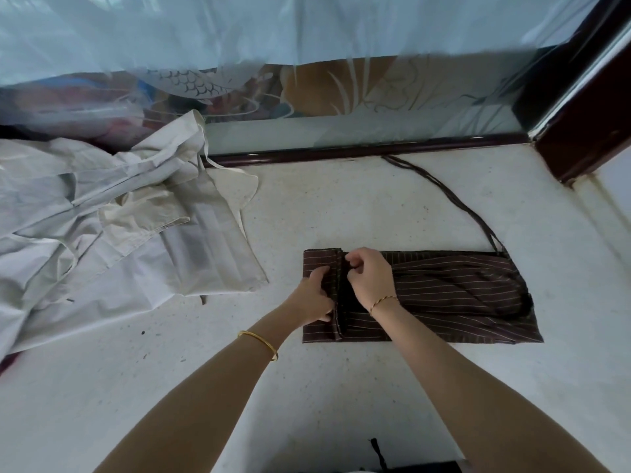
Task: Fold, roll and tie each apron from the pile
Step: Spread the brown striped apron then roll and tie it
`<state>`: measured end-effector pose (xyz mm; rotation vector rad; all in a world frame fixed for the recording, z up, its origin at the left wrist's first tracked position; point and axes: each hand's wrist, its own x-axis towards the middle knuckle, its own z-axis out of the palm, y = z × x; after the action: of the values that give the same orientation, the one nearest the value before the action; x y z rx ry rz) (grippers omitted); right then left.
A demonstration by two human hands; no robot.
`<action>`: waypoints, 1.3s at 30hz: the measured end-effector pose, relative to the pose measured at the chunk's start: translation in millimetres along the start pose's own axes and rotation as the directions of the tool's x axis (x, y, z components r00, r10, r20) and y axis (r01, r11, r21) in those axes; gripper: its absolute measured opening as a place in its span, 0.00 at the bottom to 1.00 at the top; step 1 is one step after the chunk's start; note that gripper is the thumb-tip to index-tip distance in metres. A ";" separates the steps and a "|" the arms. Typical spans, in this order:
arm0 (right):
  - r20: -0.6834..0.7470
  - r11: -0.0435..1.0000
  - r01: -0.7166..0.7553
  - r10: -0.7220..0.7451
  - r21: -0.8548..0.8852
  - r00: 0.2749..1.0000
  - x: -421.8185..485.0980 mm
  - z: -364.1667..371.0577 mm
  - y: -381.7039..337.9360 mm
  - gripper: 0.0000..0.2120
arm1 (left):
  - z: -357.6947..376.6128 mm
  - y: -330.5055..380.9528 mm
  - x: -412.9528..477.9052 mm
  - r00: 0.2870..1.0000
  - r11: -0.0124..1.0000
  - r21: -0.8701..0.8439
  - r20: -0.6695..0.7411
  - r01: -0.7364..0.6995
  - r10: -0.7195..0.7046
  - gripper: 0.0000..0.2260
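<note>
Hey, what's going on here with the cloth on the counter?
A person is rolling up a brown striped apron folded into a long strip on a pale counter. The left hand holds the rolled end at the strip's left, and the right hand pinches the fold beside it. The apron's ties trail away toward the window, not yet tied. A pile of cream aprons waits on the left.

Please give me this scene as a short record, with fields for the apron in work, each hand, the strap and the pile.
apron in work: brown striped apron, folded into a long band, flat on the white surface
stage: roll just begun at its left end
left hand: grips the rolled edge
right hand: pinches the same edge
strap: loose, trailing away toward the window
pile: cream aprons, unfolded, to the left
</note>
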<state>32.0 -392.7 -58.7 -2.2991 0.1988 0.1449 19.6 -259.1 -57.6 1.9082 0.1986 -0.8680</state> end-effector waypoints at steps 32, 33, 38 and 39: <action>-0.055 0.825 0.100 -0.156 -0.556 0.986 -112.6 -112.8 162.8 0.22 | 128.6 53.3 20.2 0.585 -0.353 0.705 0.708 -0.615 0.395 0.26; -0.087 0.834 0.076 -0.147 -0.547 0.985 -118.8 -110.9 163.2 0.17 | 128.3 54.9 21.0 0.579 -0.354 0.700 0.713 -0.620 0.395 0.26; -0.045 0.759 -0.020 -0.013 -0.651 0.999 -146.3 -92.0 165.2 0.32 | 125.1 61.5 24.2 0.530 -0.421 0.650 0.760 -0.633 0.377 0.24; -0.027 0.738 -0.017 -0.002 -0.675 1.000 -149.6 -88.8 165.7 0.36 | 126.3 63.0 24.8 0.522 -0.430 0.642 0.766 -0.634 0.374 0.23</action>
<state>-142.5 -554.0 -94.2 -3.0379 0.1878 0.2192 7.2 -401.8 -60.1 2.5833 -2.1299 -0.2749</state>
